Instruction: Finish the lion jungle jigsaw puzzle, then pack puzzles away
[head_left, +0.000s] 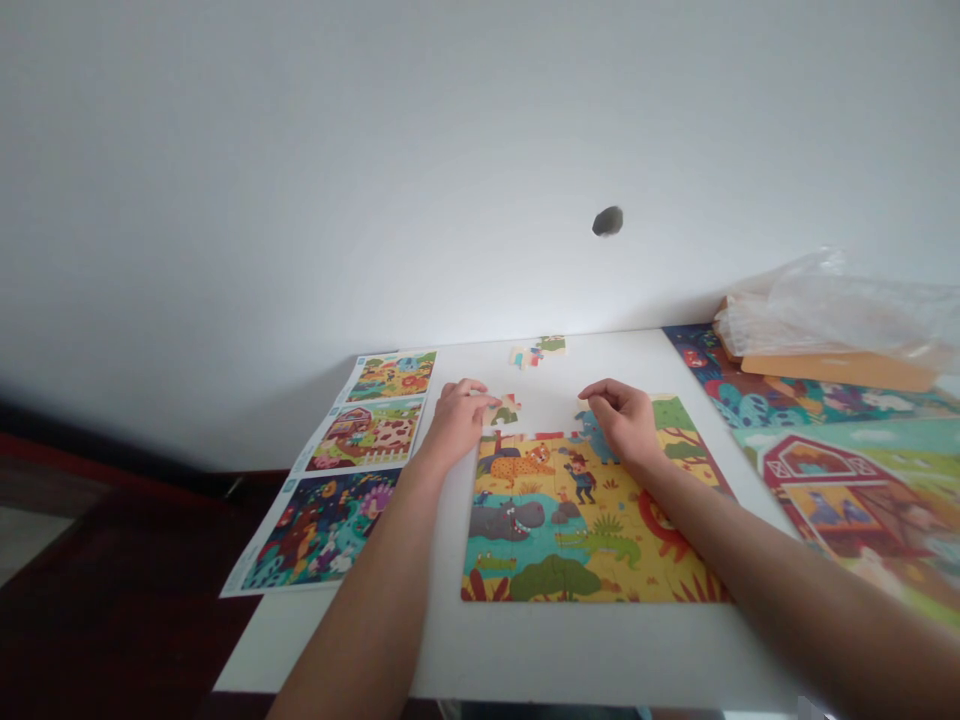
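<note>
A partly assembled jigsaw puzzle (540,520) lies flat on the white table, showing a hippo, a leopard, crocodiles and an explorer. Just above its top left edge, my left hand (459,422) pinches a loose jigsaw piece (507,409) with green and cream on it. My right hand (624,420) hovers at the puzzle's upper right, by the blue elephant (591,432). Its thumb and forefinger are closed together; whether anything is between them is hidden. The right forearm covers part of the red lion. Beyond the hands lie a few more loose pieces (526,356).
A printed sheet with three pictures (367,435) lies at the table's left edge. On the right are a farm puzzle (862,490), a dark forest puzzle (697,362), an orange-brown board (840,370) and clear plastic bags (847,300). A white wall (480,180) with a hole stands behind.
</note>
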